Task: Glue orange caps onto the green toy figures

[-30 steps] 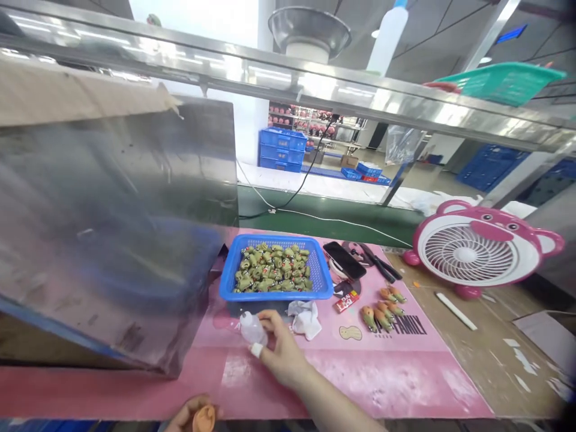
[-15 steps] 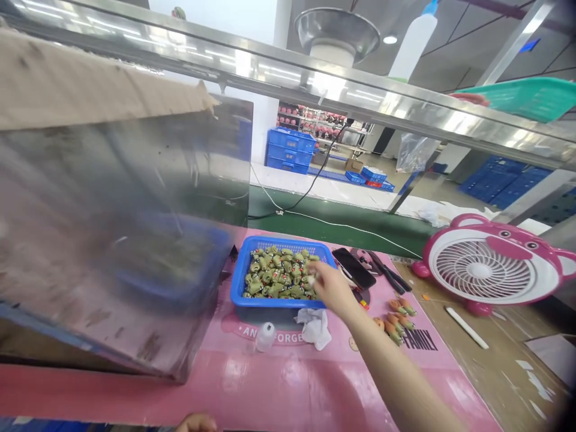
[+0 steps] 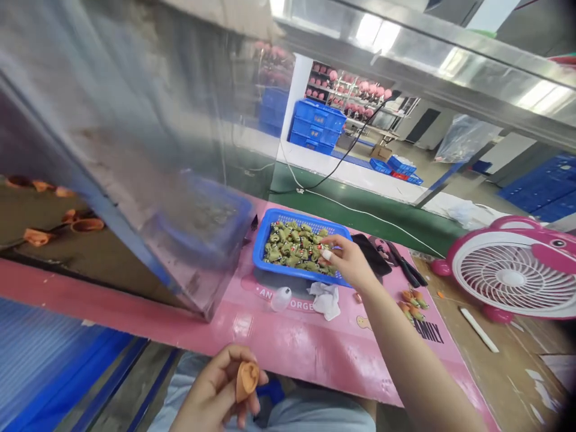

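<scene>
In my left hand, low in the view over my lap, a small hollow orange piece is pinched between thumb and fingers. My right hand reaches over the right side of a blue plastic basket, its fingertips closed at a small green piece with a red mark. A white cover wraps one of its fingertips. Many similar green molded pieces fill the basket. Just in front of the basket are a small translucent bottle and a crumpled white cloth.
Right of the basket lie a black phone, black-handled pliers and several orange-green pieces. A pink fan stands at the far right. A clear-walled box with orange pieces inside occupies the left. A metal shelf crosses overhead.
My left hand has come up into view, showing the orange piece in it. The camera view has tilted down and shifted left. My right hand stays at the basket's right side.
</scene>
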Demonstrator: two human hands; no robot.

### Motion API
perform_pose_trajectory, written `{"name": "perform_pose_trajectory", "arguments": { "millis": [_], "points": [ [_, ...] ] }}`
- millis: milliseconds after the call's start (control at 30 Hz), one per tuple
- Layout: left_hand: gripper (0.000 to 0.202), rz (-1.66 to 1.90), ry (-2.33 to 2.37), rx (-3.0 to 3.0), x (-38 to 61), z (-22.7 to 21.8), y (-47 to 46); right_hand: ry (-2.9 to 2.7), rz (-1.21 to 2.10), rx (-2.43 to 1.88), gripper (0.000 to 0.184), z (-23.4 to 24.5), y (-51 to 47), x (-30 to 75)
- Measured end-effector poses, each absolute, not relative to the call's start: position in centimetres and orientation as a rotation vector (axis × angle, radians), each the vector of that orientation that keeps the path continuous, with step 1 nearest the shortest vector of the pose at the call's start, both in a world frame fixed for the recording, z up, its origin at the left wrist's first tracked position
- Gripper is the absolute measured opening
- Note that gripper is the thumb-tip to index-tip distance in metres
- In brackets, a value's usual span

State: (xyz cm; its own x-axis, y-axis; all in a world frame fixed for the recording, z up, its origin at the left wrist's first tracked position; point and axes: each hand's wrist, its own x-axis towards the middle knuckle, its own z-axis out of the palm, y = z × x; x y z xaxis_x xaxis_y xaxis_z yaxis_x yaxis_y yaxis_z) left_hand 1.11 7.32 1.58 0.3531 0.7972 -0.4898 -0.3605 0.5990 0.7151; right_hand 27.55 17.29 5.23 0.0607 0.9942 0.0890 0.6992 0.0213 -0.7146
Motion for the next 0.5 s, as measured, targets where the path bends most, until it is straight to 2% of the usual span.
{"name": "perform_pose_trajectory", "arguments": {
  "millis": [133, 233, 333, 500],
  "points": [
    [0.020, 0.718, 0.853, 0.633, 2.1, 2.5, 7.0, -1.757, 0.723, -1.573, 0.019, 7.4, 9.1, 24.0],
    [0.015, 0.691, 0.810, 0.656, 2.7, 2.5, 6.7, -2.033, 0.643, -1.365, 0.018, 8.1, 4.4, 21.6],
    [0.012, 0.674, 0.780, 0.670, 3.0, 2.4, 6.3, -2.190, 0.630, -1.283, 0.022, 8.1, 2.4, 20.4],
    [0.009, 0.656, 0.797, 0.761, 3.1, 2.6, 5.9, -2.209, 0.553, -1.323, 0.015, 7.8, 2.0, 19.8]
  ]
}}
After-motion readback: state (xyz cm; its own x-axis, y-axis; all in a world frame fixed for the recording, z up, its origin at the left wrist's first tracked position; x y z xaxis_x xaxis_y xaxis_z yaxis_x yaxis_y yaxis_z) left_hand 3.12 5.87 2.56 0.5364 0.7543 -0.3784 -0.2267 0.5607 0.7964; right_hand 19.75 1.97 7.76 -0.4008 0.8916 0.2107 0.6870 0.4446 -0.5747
